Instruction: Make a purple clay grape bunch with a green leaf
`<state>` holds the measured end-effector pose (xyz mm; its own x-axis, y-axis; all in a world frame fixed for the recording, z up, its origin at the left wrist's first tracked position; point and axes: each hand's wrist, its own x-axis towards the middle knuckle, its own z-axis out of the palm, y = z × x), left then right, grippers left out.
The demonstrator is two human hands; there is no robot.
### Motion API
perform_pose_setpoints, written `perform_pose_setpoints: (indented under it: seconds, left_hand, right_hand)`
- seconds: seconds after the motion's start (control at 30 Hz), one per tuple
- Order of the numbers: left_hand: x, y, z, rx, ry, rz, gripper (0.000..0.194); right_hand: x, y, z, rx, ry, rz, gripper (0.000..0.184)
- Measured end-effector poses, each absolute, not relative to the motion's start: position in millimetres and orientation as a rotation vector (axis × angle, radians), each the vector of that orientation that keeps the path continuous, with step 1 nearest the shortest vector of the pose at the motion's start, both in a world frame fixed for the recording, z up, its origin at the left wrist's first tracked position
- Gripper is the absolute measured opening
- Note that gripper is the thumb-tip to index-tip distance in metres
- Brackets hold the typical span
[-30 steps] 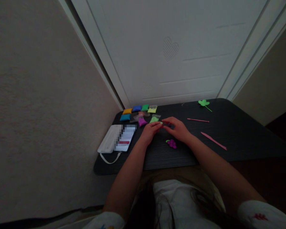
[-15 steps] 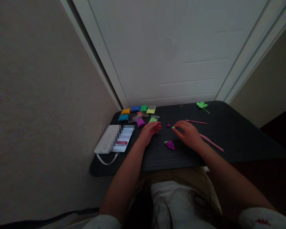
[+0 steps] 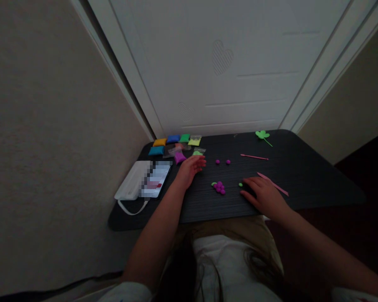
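Observation:
My left hand [image 3: 190, 167] lies flat on the dark table [image 3: 302, 167], fingers stretched toward a purple clay bag [image 3: 179, 157] and a light green bag [image 3: 197, 153]. My right hand [image 3: 262, 193] rests open on the table near the front edge, fingertips next to a small green clay bit [image 3: 240, 184]. Between the hands sits a purple clay grape cluster [image 3: 219, 187] with a green piece at its left. Two loose purple balls [image 3: 222, 162] lie farther back.
Several coloured clay bags [image 3: 173, 140] line the table's back left. A white power bank [image 3: 130, 186] with a phone [image 3: 156, 181] on it sits at the left. Two pink modelling sticks [image 3: 253, 157] [image 3: 272, 183] and a green clay leaf [image 3: 262, 134] lie to the right. A white door stands behind.
My hands have parted from a joint pinch. The right hand drew back toward the front edge and set down a green bit; two purple balls now lie loose on the table.

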<state>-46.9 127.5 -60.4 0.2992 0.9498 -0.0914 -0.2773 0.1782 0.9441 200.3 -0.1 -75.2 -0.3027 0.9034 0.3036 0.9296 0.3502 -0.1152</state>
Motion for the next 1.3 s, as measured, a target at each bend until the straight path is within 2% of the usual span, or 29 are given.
perform_pose_setpoints:
  seconds: [0.2,0.37,1.13,1.3]
  left_hand:
    - [-44.7,125.1,-56.9,1.007,0.884,1.049,0.028]
    - [-46.5,126.9,-59.1,1.005,0.858,1.032,0.028]
    - [-46.4,127.0,-61.6,1.024,0.851,1.027,0.028]
    - [-45.6,126.1,-62.0,1.028,0.834,1.02,0.028]
  right_hand:
    - [207.3,-3.5,-77.8,-1.485,-2.445,-0.183,0.044]
    - [208.4,-2.7,-76.3,-1.605,-2.392,-0.233,0.045]
    - [207.2,-3.6,-75.3,-1.501,-2.477,-0.172,0.045]
    - [207.9,-5.9,-74.7,-1.601,-2.445,-0.211,0.046]
